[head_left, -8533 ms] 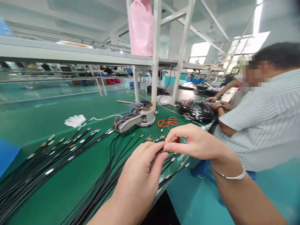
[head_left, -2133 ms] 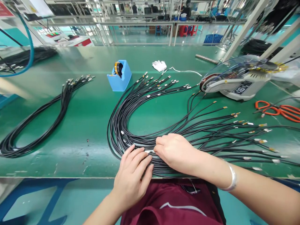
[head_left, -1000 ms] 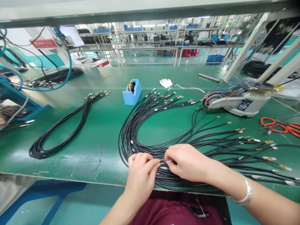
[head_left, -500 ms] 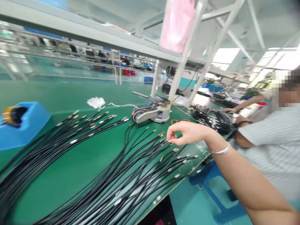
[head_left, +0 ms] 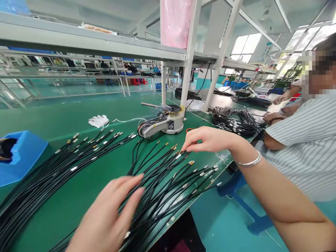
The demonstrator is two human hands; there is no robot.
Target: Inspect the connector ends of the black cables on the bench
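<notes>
Many black cables (head_left: 160,175) with metal connector ends and white tags fan out across the green table. My right hand (head_left: 207,139), with a silver bangle on its wrist, pinches the tip end of one black cable (head_left: 178,156) near the middle of the fan. My left hand (head_left: 110,210) hovers over the same cables at the lower centre, thumb and fingers apart, nothing seen between them. Left of it lies a second bundle of black cables (head_left: 65,171). Just beyond the cable ends sits a grey and white round tape dispenser (head_left: 172,122).
A blue tape holder (head_left: 28,154) stands at the left, and a white glove (head_left: 98,121) lies behind the cables. Orange-handled scissors, partly hidden, lie behind my right hand. A co-worker in a striped shirt (head_left: 307,143) sits at the right by coiled cables (head_left: 233,120). Shelf posts (head_left: 187,80) rise behind.
My left hand has come into view from below, over the cables. My right hand has shifted slightly left and up, and its fingers have closed on a cable end. The view has turned a little.
</notes>
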